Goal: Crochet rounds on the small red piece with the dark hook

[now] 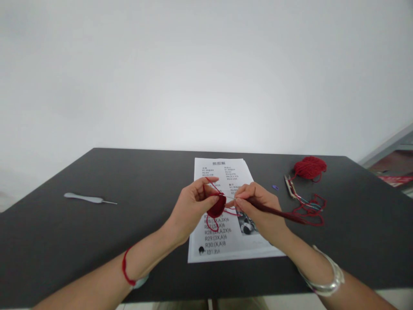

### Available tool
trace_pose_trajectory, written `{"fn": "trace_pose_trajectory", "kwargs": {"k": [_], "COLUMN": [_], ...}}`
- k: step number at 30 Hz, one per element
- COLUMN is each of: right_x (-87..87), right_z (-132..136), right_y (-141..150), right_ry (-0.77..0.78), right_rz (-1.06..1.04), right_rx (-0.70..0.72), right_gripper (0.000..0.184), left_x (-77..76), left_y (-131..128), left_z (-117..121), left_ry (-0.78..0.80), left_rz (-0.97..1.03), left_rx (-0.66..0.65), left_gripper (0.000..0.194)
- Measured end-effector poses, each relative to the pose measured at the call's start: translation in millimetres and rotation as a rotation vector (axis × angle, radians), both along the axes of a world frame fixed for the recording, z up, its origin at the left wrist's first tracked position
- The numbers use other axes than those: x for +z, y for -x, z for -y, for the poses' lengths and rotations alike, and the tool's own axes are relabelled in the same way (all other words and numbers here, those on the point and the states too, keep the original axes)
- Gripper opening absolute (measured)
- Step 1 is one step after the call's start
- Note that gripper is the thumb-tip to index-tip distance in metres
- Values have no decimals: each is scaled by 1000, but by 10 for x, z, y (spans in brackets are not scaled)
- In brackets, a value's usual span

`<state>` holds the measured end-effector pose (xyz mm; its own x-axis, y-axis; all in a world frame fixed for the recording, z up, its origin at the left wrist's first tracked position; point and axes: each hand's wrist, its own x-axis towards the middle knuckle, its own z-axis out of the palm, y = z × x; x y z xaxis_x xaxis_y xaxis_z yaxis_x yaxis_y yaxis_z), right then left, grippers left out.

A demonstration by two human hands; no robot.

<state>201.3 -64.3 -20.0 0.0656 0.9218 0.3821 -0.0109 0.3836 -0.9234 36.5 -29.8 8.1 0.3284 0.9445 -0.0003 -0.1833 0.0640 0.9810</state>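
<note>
My left hand (193, 204) pinches a small dark red crochet piece (217, 206) between thumb and fingers. A strand of red yarn runs over its raised index finger, and a loose loop hangs below the piece. My right hand (260, 206) is closed around a crochet hook (277, 212) with a brown handle. The hook's thin metal shaft points left and meets the top edge of the crochet piece; whether its tip is inside a stitch cannot be made out. Both hands are above a printed pattern sheet (216, 254) and cover part of its text.
A ball of red yarn (310, 167) lies at the back right, with loose strands trailing toward me. Scissors (289, 187) and a small purple stitch marker (275, 187) are near it. On the left rests a white-handled crochet hook (85, 198). The black table (145, 172) reaches a white wall.
</note>
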Motion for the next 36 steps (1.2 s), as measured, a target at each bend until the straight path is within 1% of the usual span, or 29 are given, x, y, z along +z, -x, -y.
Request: {"fn": "trace_pose_trajectory", "kwargs": {"k": [3,7,9,11,13,15,18,20,21,23,24,25,28,29,31,32,33,36], "right_x": [-21,-64,-90,-114,-126,-121,-94,-81,-80,-85,-89,-92,-89,-83,-66,-57,-47,-19], "right_z": [19,37,44,40,17,-21,-70,-72,-62,-28,-9,9,40,44,44,42,39,25], "right_y": [36,82,96,93,67,23,-35,-30,-11,48,79,105,132,124,98,83,70,41], "right_ry": [-115,-273,-343,-441,-528,-597,-724,-814,-837,-821,-796,-774,-705,-681,-615,-564,-498,-237], "right_rz": [148,325,412,520,632,718,859,980,1036,1108,1105,1073,909,854,745,681,608,388], "right_rx": [-86,-151,-174,-167,-119,-51,23,-8,-59,-183,-231,-249,-195,-165,-129,-124,-126,-122], "right_gripper": [12,14,15,16,17,17,17,16,15,16,17,17,18,18,17,17,16,14], "left_x": [-14,-32,-38,-44,-54,-66,-83,-89,-92,-98,-102,-106,-118,-120,-119,-115,-109,-81], "left_y": [-9,-29,-38,-44,-42,-35,-22,-22,-25,-36,-39,-41,-26,-17,1,8,13,21], "left_z": [6,6,6,8,7,2,-15,-23,-25,-29,-33,-40,-71,-81,-89,-86,-80,-52], "left_ry": [0,-21,-25,-2,43,109,259,348,359,290,218,138,-73,-140,-282,-350,-402,-473], "left_rz": [6,-27,-41,-35,-13,28,129,180,183,133,86,31,-127,-175,-271,-318,-360,-459], "left_rx": [24,58,82,85,46,-24,-135,-183,-185,-147,-110,-70,22,43,70,77,80,75], "left_gripper": [34,32,32,34,37,41,44,44,43,43,43,43,42,38,21,13,9,12]}}
